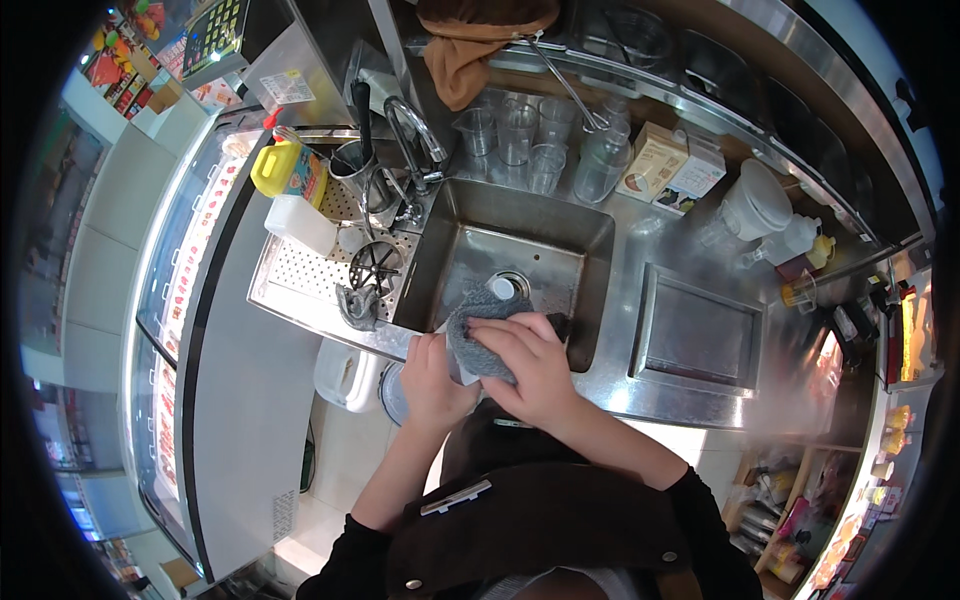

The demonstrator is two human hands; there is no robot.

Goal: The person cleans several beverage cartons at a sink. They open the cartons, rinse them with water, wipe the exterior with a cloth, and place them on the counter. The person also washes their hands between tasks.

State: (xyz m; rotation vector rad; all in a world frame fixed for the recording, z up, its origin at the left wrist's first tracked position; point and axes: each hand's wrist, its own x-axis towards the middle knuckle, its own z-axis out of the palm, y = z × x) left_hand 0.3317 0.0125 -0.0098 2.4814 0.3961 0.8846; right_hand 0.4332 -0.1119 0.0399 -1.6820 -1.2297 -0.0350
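Observation:
Over the front edge of a steel sink (517, 199), my right hand (529, 367) presses a grey cloth (480, 345) against a whitish object (459, 366), mostly covered by the cloth. On its other side, my left hand (436, 386) grips that object. What it is cannot be told. Just beyond the cloth, a round white piece (502, 288) shows by the sink drain; whether it belongs to the held object is unclear. A second grey cloth (358, 307) lies crumpled on the perforated drainboard to the left.
A chrome faucet (412, 135), yellow jug (289, 171) and white container (300, 225) stand left of the sink. Clear plastic measuring cups (517, 135), bottles (601, 165) and cartons (654, 163) line the back. A rectangular recessed steel panel (699, 330) lies to the right.

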